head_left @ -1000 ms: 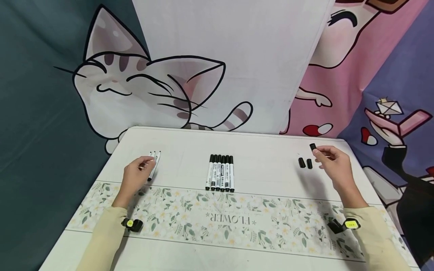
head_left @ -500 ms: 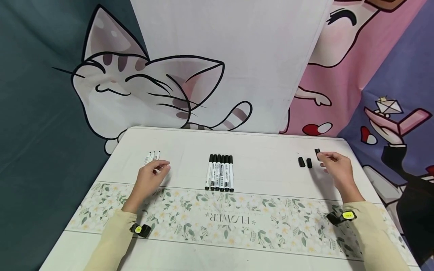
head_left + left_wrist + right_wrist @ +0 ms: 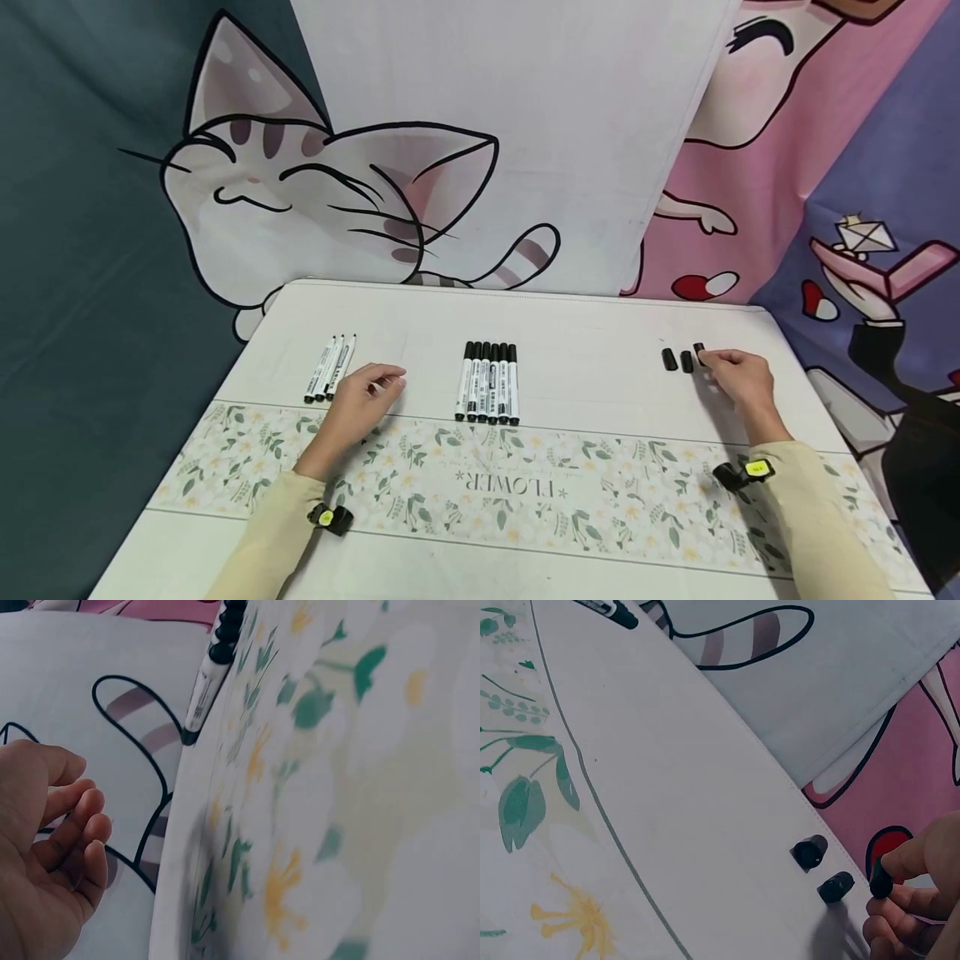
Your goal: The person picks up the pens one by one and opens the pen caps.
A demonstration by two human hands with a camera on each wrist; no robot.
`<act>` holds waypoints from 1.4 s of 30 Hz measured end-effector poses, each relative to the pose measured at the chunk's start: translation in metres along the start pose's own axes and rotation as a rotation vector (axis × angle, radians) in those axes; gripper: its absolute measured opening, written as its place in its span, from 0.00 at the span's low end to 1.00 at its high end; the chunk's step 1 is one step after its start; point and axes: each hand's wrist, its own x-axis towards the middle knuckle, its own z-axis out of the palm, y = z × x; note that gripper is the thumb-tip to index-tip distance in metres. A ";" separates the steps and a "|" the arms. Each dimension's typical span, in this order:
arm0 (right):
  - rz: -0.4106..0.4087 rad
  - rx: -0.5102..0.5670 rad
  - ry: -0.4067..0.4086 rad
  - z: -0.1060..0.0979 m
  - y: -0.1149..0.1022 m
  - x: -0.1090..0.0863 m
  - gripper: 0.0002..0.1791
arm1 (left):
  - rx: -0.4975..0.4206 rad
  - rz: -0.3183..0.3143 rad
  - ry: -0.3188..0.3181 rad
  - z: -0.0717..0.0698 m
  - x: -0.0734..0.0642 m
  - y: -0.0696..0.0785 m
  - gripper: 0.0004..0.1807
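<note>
My right hand (image 3: 742, 379) pinches a black marker cap (image 3: 881, 879) between thumb and finger at the table's right side. Just left of it, two more black caps (image 3: 678, 360) lie apart from each other. My left hand (image 3: 365, 398) hovers over the table with loosely bent fingers and holds nothing, as the left wrist view also shows. Beside it on the left lie three uncapped white markers (image 3: 330, 367), their black tips pointing away from me. Between the hands, a row of several capped markers (image 3: 487, 383) lies side by side with black caps at the far end.
The white table (image 3: 592, 367) carries a flowered band lettered FLOWER (image 3: 510, 485) across its near part. Behind its far edge hangs a cloth printed with a cartoon cat (image 3: 300, 208). A pink and purple printed cloth (image 3: 780, 167) hangs at the right.
My left hand has moved right, away from the uncapped markers, leaving them in full view. The right hand has lowered its cap toward the table beside the two other caps.
</note>
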 end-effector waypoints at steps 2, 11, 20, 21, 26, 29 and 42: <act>0.004 -0.006 -0.003 0.000 0.002 0.002 0.29 | -0.004 -0.004 -0.005 0.004 0.000 0.002 0.13; -0.053 -0.087 -0.008 0.003 0.009 0.003 0.33 | -0.008 0.003 -0.016 0.013 -0.001 0.003 0.11; -0.031 -0.098 -0.020 0.002 0.006 0.005 0.35 | -0.004 0.036 -0.028 0.016 0.006 0.008 0.11; -0.029 -0.100 -0.020 0.002 0.005 0.005 0.34 | -0.001 0.037 -0.030 0.017 0.007 0.008 0.11; -0.026 -0.094 -0.027 0.003 0.005 0.005 0.34 | -0.001 0.027 -0.034 0.019 0.012 0.011 0.10; -0.030 -0.087 -0.029 0.002 0.005 0.003 0.34 | 0.000 0.018 -0.036 0.023 0.015 0.014 0.10; -0.272 -0.162 0.039 -0.001 -0.018 -0.026 0.34 | 0.015 -0.077 -0.097 0.047 0.026 0.025 0.20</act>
